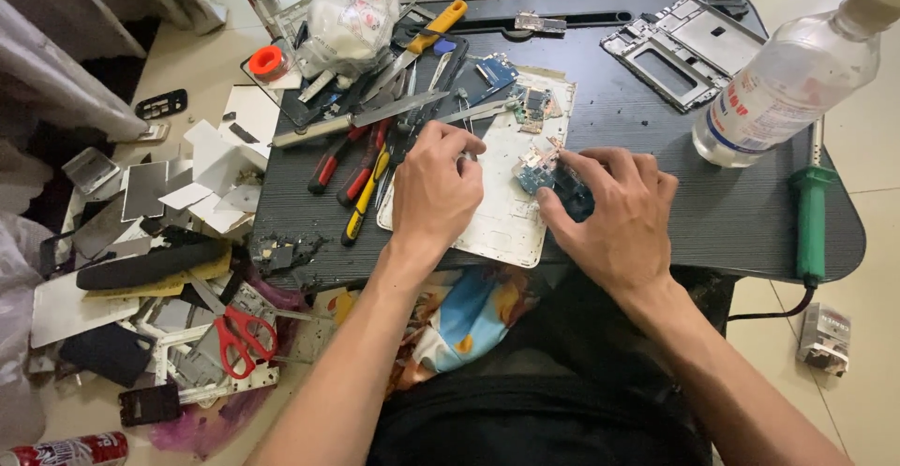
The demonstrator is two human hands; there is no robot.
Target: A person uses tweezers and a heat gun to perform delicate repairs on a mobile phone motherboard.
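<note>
We've got our right hand (619,217) pinching a small blue circuit board (544,177), fingers clamped on it over the white plastic back cover (506,213) on the dark lap table (656,128). Our left hand (433,194), fingers curled together, grips a slim metal tool (466,156) just beside it.

Views: only one, the camera worn on my head.
Position: above my lap, over the near edge of the dark table (656,128).
Direction: steeply down and slightly forward, toward the far edge of the table.
Nearness: close; my forearms run out of the bottom of the picture.
Coverage: the whole table, with floor (872,147) on both sides.
</note>
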